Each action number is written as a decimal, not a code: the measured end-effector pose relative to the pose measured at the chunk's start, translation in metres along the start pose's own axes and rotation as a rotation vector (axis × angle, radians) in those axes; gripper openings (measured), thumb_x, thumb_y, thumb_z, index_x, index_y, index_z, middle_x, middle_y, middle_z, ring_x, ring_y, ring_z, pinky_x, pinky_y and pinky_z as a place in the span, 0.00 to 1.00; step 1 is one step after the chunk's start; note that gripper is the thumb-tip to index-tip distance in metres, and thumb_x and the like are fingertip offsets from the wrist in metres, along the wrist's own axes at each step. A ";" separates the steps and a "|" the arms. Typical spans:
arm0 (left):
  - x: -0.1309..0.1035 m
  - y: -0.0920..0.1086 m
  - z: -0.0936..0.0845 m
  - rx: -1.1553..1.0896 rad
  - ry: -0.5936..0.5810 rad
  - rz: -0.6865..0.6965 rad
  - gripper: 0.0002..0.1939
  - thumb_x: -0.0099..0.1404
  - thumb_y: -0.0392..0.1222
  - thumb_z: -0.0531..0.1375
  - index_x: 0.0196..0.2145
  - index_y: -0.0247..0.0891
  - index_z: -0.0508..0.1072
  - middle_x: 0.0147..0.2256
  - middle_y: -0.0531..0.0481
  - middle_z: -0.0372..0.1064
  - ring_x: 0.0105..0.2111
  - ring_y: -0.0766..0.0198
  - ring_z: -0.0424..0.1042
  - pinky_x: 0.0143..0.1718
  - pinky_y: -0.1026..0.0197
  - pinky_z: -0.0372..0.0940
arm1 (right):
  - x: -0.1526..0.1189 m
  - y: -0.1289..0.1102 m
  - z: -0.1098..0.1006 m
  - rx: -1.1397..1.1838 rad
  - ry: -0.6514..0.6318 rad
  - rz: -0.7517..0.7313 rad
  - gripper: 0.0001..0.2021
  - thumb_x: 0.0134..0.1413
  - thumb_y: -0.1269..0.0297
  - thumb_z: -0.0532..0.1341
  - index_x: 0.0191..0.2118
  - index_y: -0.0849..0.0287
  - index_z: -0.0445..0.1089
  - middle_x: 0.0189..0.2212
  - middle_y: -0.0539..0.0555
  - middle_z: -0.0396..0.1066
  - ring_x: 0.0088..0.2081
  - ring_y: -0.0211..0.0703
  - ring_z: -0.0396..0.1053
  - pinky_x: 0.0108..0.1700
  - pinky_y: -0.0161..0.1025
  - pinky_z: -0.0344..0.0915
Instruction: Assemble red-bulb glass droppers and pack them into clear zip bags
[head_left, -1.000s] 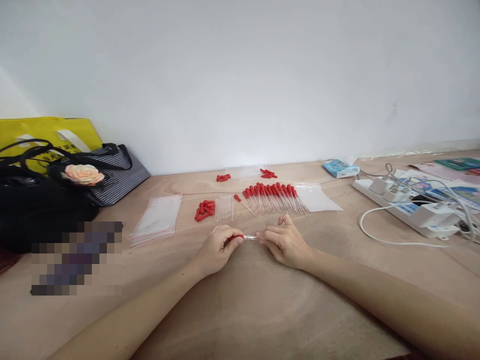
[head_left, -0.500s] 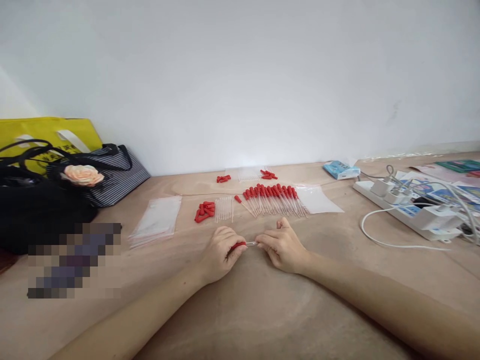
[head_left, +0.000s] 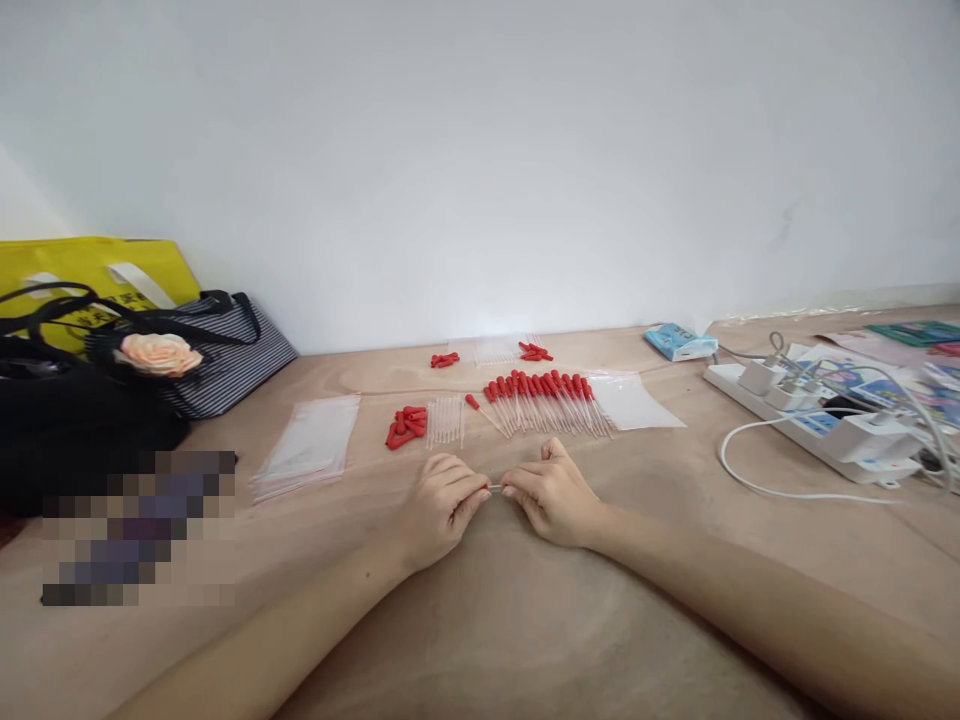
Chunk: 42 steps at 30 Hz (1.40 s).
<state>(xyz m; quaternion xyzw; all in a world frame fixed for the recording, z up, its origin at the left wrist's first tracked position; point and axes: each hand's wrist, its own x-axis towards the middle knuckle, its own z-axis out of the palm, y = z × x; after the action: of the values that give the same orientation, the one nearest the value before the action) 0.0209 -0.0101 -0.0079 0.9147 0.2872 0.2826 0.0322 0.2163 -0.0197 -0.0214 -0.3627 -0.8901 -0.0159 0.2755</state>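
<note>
My left hand (head_left: pixel 444 508) pinches a red rubber bulb, of which only the tip shows between thumb and fingers. A thin clear tube (head_left: pixel 495 488) runs from the bulb to my right hand (head_left: pixel 553 498), whose closed fingertips grip it. Beyond the hands lies a fanned row of clear droppers with red bulbs (head_left: pixel 540 390), one dropper (head_left: pixel 472 402) lying slightly apart at its left. Left of them are bare clear tubes (head_left: pixel 446 422) side by side and a small pile of loose red bulbs (head_left: pixel 406 427).
Clear plastic bags (head_left: pixel 307 445) lie at the left, another (head_left: pixel 636 400) right of the droppers. More red bulbs (head_left: pixel 445 360) lie near the wall. A power strip (head_left: pixel 817 425) with cables and a blue packet (head_left: pixel 681 342) are at the right; bags (head_left: pixel 232 350) stand at the far left.
My right hand has moved slightly left, closer to my left hand. Less of the tube and red bulb shows between them. The view has shifted a little.
</note>
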 end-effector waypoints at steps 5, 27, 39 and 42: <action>0.000 -0.004 -0.001 0.070 0.023 -0.018 0.11 0.65 0.36 0.48 0.36 0.38 0.70 0.30 0.50 0.70 0.32 0.63 0.65 0.41 0.55 0.55 | 0.002 -0.003 -0.008 -0.104 0.014 -0.036 0.12 0.57 0.66 0.49 0.34 0.59 0.69 0.26 0.51 0.69 0.29 0.35 0.61 0.36 0.38 0.42; -0.004 -0.037 -0.012 0.239 0.238 -0.570 0.10 0.54 0.39 0.58 0.36 0.38 0.64 0.34 0.47 0.67 0.37 0.55 0.64 0.40 0.51 0.58 | 0.091 0.051 0.021 -0.178 0.030 0.889 0.09 0.50 0.64 0.51 0.35 0.59 0.64 0.29 0.53 0.71 0.35 0.43 0.67 0.41 0.42 0.45; -0.001 -0.056 -0.022 0.387 0.214 -0.777 0.08 0.54 0.43 0.58 0.34 0.41 0.68 0.34 0.46 0.65 0.40 0.50 0.62 0.40 0.51 0.57 | 0.092 0.030 0.022 -0.306 -0.071 0.678 0.16 0.50 0.56 0.51 0.29 0.62 0.69 0.29 0.59 0.71 0.34 0.47 0.66 0.44 0.46 0.42; -0.001 -0.055 -0.022 0.383 0.206 -0.772 0.08 0.54 0.43 0.58 0.33 0.41 0.69 0.34 0.46 0.64 0.40 0.51 0.61 0.40 0.51 0.56 | 0.097 0.028 0.024 -0.320 -0.138 0.700 0.16 0.52 0.59 0.49 0.30 0.63 0.70 0.30 0.61 0.72 0.33 0.47 0.67 0.44 0.47 0.42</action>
<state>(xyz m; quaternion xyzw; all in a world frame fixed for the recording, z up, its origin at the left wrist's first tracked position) -0.0192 0.0328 -0.0016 0.6969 0.6568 0.2810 -0.0633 0.1666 0.0678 0.0021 -0.6828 -0.7155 -0.0351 0.1437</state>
